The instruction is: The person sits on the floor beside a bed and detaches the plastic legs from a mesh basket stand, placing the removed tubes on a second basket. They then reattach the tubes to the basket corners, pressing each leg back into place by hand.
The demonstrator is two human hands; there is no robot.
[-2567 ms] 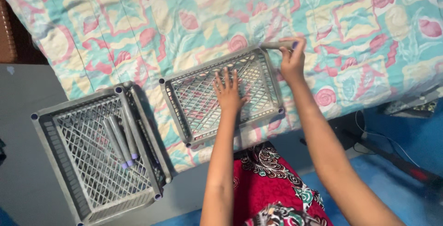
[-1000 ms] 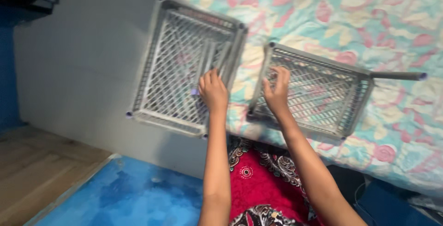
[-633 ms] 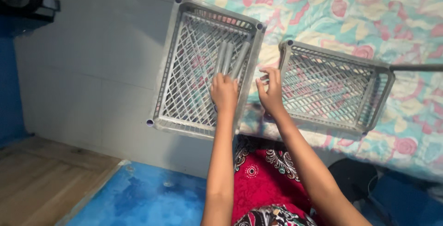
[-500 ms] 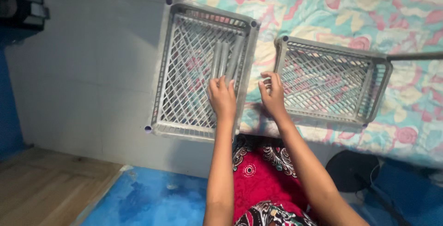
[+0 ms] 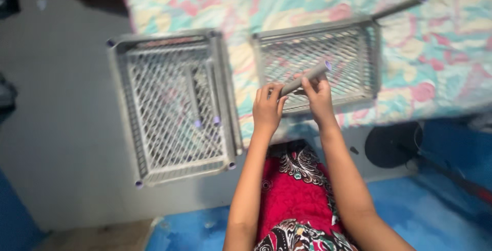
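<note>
both hands hold one grey tube (image 5: 306,78) with a violet end cap, above the near edge of the grey mesh tray on the bed (image 5: 369,51). the left hand (image 5: 267,108) grips the tube's lower end with fingers curled round it, and the right hand (image 5: 318,94) pinches it further up, thumb and fingers closed about the shaft. the tube tilts up and away from the left hand, its capped end over that tray's mesh floor; the frame is blurred, so whether it touches the mesh is hard to say.

that tray lies on a bedsheet (image 5: 307,0) patterned in teal, pink and cream. another grey tube (image 5: 400,6) with a violet cap rests against the far corner of the same tray, sticking out across the sheet.

beside the bed tray, on the side of the person's left hand, a second grey mesh crate (image 5: 130,117) sits on the grey floor (image 5: 56,128), its rim just beside the edge of the bed. inside it lie what look like two or three more grey tubes (image 5: 205,97) with violet tips, side by side along the wall nearest the bed tray.

nearer the person than the bed tray, a red patterned garment (image 5: 292,189) covers the lap, and a blue mat (image 5: 435,205) lies beyond the right arm.
</note>
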